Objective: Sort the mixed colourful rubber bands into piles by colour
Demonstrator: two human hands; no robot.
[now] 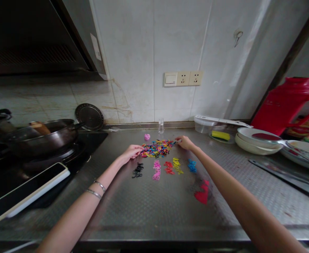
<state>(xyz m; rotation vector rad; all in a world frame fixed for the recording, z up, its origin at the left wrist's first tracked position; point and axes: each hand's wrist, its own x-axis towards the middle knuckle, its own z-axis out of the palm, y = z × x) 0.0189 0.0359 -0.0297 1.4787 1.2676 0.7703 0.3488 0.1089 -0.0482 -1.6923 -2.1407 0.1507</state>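
A mixed heap of small coloured rubber bands [157, 149] lies on the steel counter. At its left edge is my left hand [132, 152], fingers pressed together; what they pinch is too small to make out. My right hand [185, 143] pinches at the heap's right edge, with a dark rubber band at its fingertips. Nearer to me lie sorted groups: black bands [137, 170], pink bands [156, 170], red bands [168, 168], yellow bands [178, 166] and blue bands [192, 166]. Behind the heap are a small clear bottle [161, 126] and a pink cap [147, 137].
A phone [27, 189] rests by the stove at left, near a pan [42, 138]. On the right stand a clear container [203, 125], a yellow sponge [220, 135], stacked bowls [258, 144], a knife [283, 177] and a red thermos [283, 105]. A red patch [202, 193] shows on the counter.
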